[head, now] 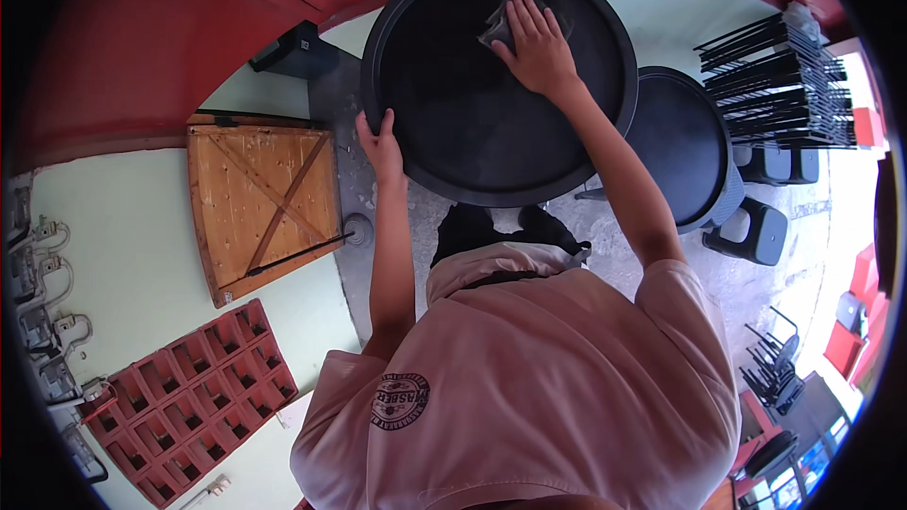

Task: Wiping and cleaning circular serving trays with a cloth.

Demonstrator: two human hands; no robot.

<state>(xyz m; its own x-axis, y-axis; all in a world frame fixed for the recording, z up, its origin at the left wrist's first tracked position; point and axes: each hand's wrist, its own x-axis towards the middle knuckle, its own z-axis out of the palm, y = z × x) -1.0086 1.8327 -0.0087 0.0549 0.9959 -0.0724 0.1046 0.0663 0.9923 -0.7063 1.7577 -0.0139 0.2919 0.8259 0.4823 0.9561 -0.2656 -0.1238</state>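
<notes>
A large round black tabletop with a raised rim fills the upper middle, in front of my body. My left hand grips its left rim, the thumb over the edge and the fingers partly hidden. On the upper right of the surface, my right hand lies flat over a dark grey cloth, pressing it down. The cloth shows past the fingertips and beside the thumb; the rest is under my palm. Whatever supports the tabletop is hidden.
A second round black tabletop stands close on the right. Beyond it are black stools and a stack of black metal frames. To the left are a wooden door panel, red ventilation blocks and wall-mounted meters.
</notes>
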